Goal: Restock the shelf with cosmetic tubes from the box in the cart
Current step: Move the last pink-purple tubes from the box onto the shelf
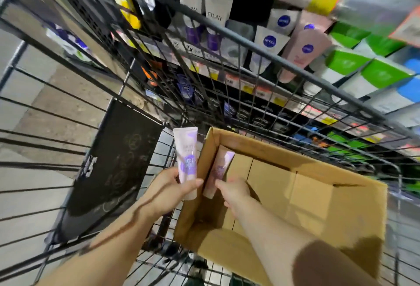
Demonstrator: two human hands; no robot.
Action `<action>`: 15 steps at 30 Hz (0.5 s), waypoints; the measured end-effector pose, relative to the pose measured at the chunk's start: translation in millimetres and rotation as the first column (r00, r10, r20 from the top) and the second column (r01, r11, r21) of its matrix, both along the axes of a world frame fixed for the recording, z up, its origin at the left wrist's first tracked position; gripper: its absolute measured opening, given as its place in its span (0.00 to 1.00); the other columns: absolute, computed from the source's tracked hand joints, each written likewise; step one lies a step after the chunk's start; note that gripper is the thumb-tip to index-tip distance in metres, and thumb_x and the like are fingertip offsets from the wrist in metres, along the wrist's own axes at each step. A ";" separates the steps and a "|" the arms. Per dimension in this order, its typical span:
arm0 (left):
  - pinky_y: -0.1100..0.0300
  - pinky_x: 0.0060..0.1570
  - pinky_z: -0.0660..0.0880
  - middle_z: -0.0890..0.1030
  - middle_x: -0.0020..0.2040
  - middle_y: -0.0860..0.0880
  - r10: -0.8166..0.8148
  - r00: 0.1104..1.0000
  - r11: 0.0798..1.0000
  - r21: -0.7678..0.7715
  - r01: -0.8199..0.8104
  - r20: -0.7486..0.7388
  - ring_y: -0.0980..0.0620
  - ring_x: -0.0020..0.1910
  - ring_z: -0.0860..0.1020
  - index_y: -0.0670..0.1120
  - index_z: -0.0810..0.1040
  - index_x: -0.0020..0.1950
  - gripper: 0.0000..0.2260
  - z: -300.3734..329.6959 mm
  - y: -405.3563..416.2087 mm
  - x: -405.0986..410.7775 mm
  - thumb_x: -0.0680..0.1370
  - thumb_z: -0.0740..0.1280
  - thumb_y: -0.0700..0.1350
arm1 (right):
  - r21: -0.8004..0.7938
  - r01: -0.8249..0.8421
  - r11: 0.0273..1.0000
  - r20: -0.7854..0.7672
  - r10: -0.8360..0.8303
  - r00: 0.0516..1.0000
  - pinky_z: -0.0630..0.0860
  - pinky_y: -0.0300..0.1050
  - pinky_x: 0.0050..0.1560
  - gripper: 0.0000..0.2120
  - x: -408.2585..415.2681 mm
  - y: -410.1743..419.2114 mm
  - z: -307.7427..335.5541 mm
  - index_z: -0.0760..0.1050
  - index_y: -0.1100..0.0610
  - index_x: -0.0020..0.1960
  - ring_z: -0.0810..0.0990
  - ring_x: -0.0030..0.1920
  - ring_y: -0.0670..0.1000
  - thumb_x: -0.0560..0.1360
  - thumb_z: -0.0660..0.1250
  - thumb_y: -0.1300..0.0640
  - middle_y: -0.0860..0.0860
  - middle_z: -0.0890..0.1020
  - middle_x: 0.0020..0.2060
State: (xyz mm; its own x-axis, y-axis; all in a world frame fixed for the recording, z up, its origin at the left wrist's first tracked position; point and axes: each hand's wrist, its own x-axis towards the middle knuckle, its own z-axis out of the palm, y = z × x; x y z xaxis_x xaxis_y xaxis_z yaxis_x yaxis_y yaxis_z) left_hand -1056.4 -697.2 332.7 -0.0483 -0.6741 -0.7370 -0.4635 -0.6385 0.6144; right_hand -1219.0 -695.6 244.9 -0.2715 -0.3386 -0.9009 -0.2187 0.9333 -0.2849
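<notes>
There was only one camera, worn on the person's head. It looked forward and down into the wire cart (68, 140), very close to it. The open box (318, 194) sat low in the middle of the picture, with both arms reaching in from the bottom edge. Past the cart's far rim, the shelf (261, 85) filled the top. The wide lens bent straight lines, and the picture was tilted.

Both tubes, one (186, 160) at ten o'clock of the plain brown cardboard box (318, 206) and one (219, 169) inside it, are pale pink with purple blotches. The wire cart (284, 62) is dark grey. Shelf boxes (384, 74) at two o'clock are green and white.
</notes>
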 end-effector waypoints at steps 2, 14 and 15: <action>0.61 0.43 0.79 0.83 0.46 0.51 0.017 1.000 1.000 -0.004 -0.017 -0.004 0.54 0.47 0.82 0.49 0.80 0.51 0.10 -3.7 0.0 -1.5 0.74 0.72 0.52 | -0.023 -0.082 0.996 -0.097 0.079 0.992 0.77 0.48 0.54 0.19 9.2 4.7 -12.5 0.72 0.56 0.62 0.79 0.53 0.57 0.73 0.70 0.56 0.54 0.80 0.56; 0.65 0.40 0.77 0.81 0.47 0.52 0.039 0.995 0.999 -0.024 -0.036 0.095 0.54 0.47 0.81 0.51 0.77 0.53 0.13 -5.1 7.1 -10.0 0.74 0.73 0.54 | -0.032 -0.150 0.988 0.008 0.150 0.989 0.81 0.49 0.52 0.15 -10.6 14.4 -2.8 0.77 0.56 0.58 0.80 0.48 0.53 0.73 0.71 0.55 0.53 0.81 0.49; 0.65 0.41 0.78 0.82 0.47 0.53 0.019 0.995 0.999 -0.034 -0.015 0.098 0.54 0.47 0.81 0.51 0.76 0.53 0.13 3.2 8.1 -12.7 0.74 0.72 0.54 | -0.065 -0.149 0.987 0.015 0.151 0.988 0.81 0.50 0.53 0.16 -16.7 16.7 8.8 0.76 0.55 0.59 0.80 0.49 0.53 0.72 0.72 0.54 0.52 0.81 0.50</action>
State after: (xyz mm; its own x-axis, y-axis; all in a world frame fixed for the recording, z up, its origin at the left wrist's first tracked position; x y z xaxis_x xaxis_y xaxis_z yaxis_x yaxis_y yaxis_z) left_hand -1069.2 -689.1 335.9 0.0352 -0.6981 -0.7151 -0.5122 -0.6271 0.5869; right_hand -1235.6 -678.9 253.7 -0.1958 -0.4305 -0.8811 -0.3486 0.8704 -0.3478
